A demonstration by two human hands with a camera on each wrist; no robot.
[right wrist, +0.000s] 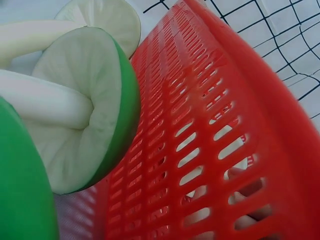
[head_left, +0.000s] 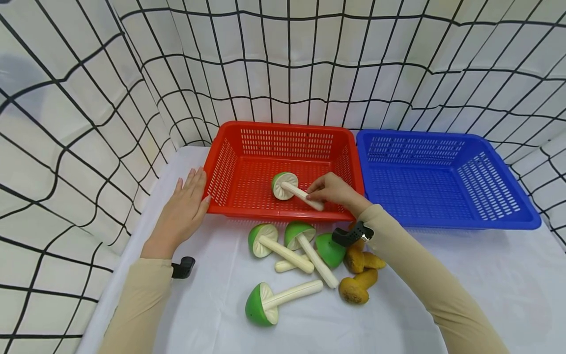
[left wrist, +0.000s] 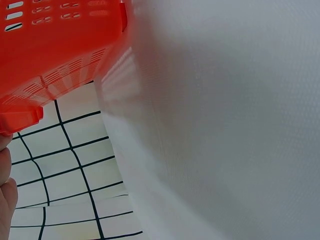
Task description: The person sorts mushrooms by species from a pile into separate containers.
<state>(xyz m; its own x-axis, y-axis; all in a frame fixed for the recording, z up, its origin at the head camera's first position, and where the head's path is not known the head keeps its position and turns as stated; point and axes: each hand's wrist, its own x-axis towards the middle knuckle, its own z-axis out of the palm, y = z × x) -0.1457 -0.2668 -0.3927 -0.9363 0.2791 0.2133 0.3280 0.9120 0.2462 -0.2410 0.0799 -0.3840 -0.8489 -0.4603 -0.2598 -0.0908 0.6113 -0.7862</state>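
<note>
Inside the red basket (head_left: 283,215), my right hand (head_left: 333,189) pinches the pale stem of a green-capped toy mushroom (head_left: 285,186). Its cap points to the left, gills facing up. My left hand (head_left: 183,211) lies with straight fingers against the basket's left side. In front of the basket lie several more green-capped mushrooms (head_left: 261,305), their long cream stems crossing one another. Yellow-brown mushrooms (head_left: 353,290) lie beside them, partly under my right wrist. The right wrist view shows a green-capped mushroom (right wrist: 95,110) close against the basket's slotted wall (right wrist: 200,130), with fingers partly visible through the slots.
A blue basket (head_left: 411,191) stands directly right of the red one. Both rest on a white-covered table (head_left: 208,305). A black grid net (head_left: 289,64) over white sheeting rises behind and at the left.
</note>
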